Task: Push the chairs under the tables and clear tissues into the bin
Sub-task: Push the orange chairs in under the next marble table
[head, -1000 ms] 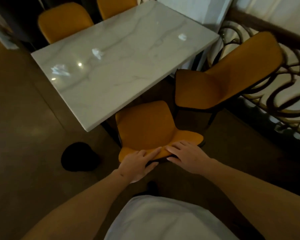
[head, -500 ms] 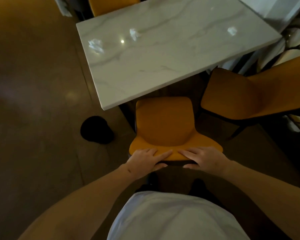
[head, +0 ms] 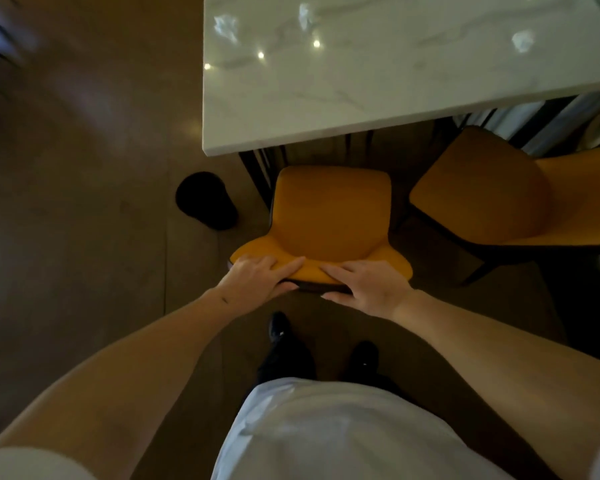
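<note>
An orange chair stands right in front of me, its seat just short of the near edge of the white marble table. My left hand and my right hand both grip the top of its backrest, side by side. Three crumpled tissues lie on the table: one at the left, one in the middle, one at the right. A round black bin sits on the floor left of the chair, beside the table corner.
A second orange chair stands angled out to the right of the one I hold. My two black shoes are on the brown floor just behind the chair. Open floor spreads to the left.
The view has swung so I now face the table edge squarely from behind the chair. The chair has turned straight toward the table. Both hands stay on the backrest.
</note>
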